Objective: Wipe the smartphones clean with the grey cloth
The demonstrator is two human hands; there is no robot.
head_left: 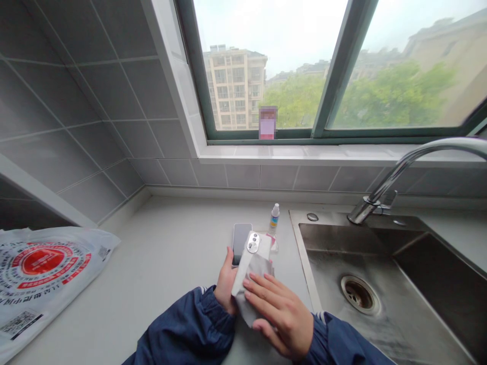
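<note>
A white phone (244, 269) with a round-cornered camera block lies tilted in my left hand (225, 284), its back facing up. The left thumb runs along the phone's left edge, and the other fingers are hidden beneath. Over the phone's lower back is a thin grey cloth (255, 265). My right hand (281, 312) presses on this cloth with fingers stretched out flat. Just behind the held phone, a second phone with a dark screen (242, 238) rests on the counter. A small white-capped spray bottle (274, 215) stands beyond, near a clear case-like item (274, 244), partly covered.
To the right is a steel sink (304, 274) with a drain (360, 294) and a curved chrome faucet (384, 185). A white plastic bag with red print (49, 274) lies at the far left of the white counter (171, 243). A tiled wall and window stand behind.
</note>
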